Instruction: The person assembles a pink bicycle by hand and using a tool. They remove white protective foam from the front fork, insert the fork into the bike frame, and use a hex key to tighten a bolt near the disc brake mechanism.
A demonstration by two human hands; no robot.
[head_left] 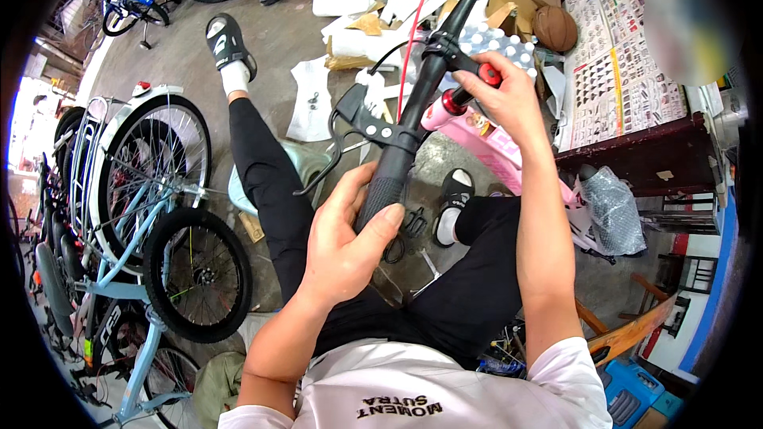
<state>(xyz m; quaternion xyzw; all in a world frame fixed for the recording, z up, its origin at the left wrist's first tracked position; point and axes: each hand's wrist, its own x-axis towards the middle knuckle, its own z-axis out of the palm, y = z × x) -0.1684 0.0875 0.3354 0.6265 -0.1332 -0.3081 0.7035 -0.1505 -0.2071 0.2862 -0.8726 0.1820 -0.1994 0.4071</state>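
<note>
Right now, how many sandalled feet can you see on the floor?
2. One sandalled foot lies far out at the upper left on the stretched leg; the other sandalled foot sits under the black handlebar, beside the right knee. Neither is hidden.

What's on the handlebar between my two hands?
In the head view, the black brake lever with its clamp sits on the handlebar between the left hand and the right hand.

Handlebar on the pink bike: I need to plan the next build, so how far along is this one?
Done, it seems: grip and brake lever sit on the handlebar, which rests across the pink frame. In hand: left hand clasps the grip; right hand is at the red part by the stem. Left: a red cable hangs loose; scissors lie on the floor.
</note>
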